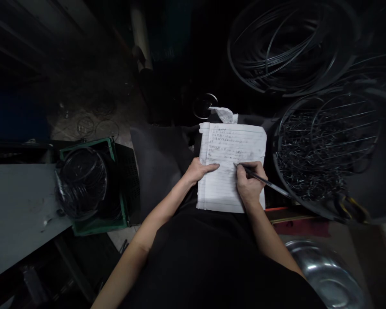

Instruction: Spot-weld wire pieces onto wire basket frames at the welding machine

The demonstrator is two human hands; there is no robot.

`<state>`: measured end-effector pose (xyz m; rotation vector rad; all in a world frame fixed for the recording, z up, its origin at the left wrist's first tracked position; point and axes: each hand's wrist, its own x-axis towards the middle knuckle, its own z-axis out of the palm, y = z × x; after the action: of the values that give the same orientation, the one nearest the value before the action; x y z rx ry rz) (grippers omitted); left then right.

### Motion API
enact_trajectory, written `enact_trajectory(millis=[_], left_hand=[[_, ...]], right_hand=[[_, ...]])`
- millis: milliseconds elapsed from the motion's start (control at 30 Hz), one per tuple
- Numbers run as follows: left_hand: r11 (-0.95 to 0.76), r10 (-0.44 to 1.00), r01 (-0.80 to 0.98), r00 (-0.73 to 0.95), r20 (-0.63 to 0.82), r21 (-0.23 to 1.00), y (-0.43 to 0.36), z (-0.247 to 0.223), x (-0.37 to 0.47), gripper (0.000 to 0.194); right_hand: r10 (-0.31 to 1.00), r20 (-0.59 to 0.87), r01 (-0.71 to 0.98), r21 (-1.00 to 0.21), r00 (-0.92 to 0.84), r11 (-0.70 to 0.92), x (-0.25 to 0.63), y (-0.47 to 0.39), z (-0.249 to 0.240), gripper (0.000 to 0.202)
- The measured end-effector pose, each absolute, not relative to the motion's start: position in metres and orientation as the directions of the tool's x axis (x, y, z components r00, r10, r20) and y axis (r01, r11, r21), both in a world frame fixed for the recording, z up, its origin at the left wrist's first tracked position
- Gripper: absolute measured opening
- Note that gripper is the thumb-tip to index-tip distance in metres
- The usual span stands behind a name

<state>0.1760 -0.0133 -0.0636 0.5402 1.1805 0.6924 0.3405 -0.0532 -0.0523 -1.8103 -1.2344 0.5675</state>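
Observation:
A lined white notepad (223, 191) with handwriting on its upper half lies in front of my body. My left hand (197, 171) grips its left edge, thumb stretched over the page and the other fingers hidden underneath. In my right hand (252, 184) is a pen (270, 183), pinched between thumb and fingers. The pen's tip is at the middle of the page, just under the written lines, and its long shaft slants down to the right. A torn, curled piece of paper (225, 115) sticks up behind the pad's top edge.
At right, a round container (279, 165) holds many small bent metal pieces. Coiled wire (286, 58) sits in a large tub behind it. A shiny metal bowl (328, 274) is at lower right. On the left, a green crate (124, 206) holds plastic-wrapped coils (83, 182).

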Motion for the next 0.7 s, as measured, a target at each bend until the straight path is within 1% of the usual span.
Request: enact_trajectory(millis=[200,400,700], left_hand=[[0.676,0.736,-0.203,0.222,-0.639,0.708,-0.0133,-0.0648,0.1758,0.048],[0.691,0.723,-0.192,0.21,-0.658,0.697,-0.0123,-0.0619,0.176,0.05],[0.679,0.732,-0.147,0.207,-0.649,0.719,-0.009,-0.0626,0.1745,0.052]], right_hand=[[0.907,0.08,0.522,-0.837,0.413,-0.164,0.3399,-0.0525,-0.0504,0.013],[0.909,0.087,0.5,-0.854,0.407,-0.142,0.3396,-0.0522,-0.0513,0.012],[0.918,0.079,0.488,-0.863,0.389,-0.132,0.3388,-0.0506,-0.0496,0.014]])
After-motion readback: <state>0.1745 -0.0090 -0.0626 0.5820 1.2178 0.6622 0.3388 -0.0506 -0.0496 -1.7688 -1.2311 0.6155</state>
